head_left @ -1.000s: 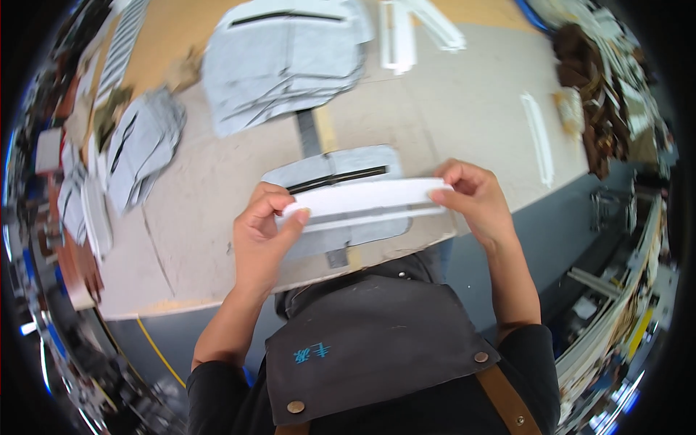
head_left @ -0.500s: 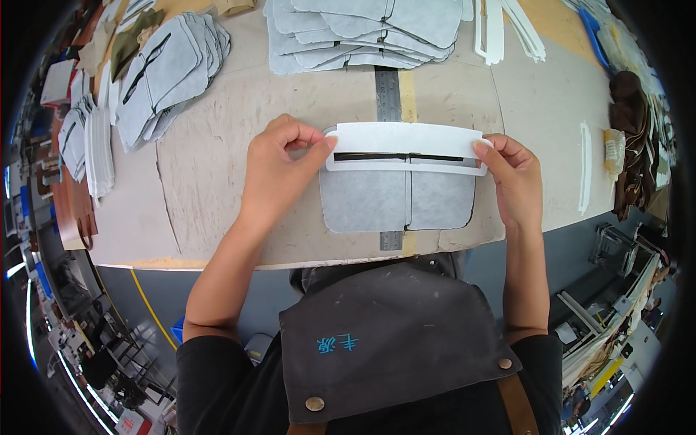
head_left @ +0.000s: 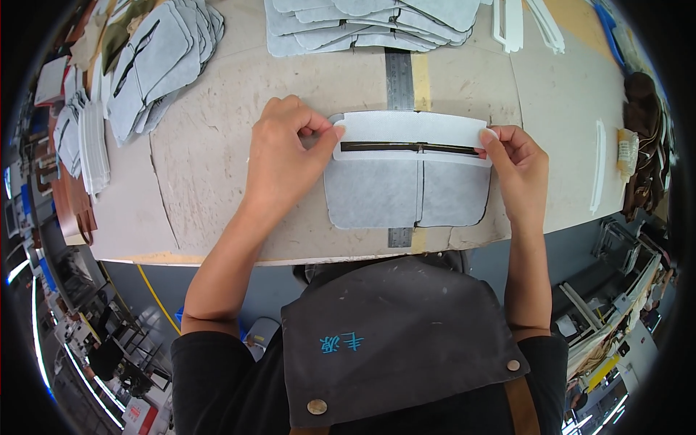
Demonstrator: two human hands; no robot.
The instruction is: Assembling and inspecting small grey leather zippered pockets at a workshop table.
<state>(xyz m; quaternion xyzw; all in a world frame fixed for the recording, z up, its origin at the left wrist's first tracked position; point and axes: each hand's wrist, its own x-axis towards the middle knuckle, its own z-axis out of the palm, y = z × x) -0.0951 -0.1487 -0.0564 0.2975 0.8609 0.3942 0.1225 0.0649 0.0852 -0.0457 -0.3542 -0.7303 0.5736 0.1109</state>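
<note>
Currently, head view: one white slotted strip (head_left: 413,126), set over the upper part of a grey panel (head_left: 373,192) on the worktable (head_left: 217,181), its slot framing the dark slit (head_left: 380,147). Left hand (head_left: 293,138): thumb and fingers pinch the strip's left end. Right hand (head_left: 518,163): pinches the right end, a fingertip showing at the slot's corner. Handling note, judged from where I stand: even tension suits, slot edges parallel to the slit, end margins matched, no bowing; full contact cannot be told.
</note>
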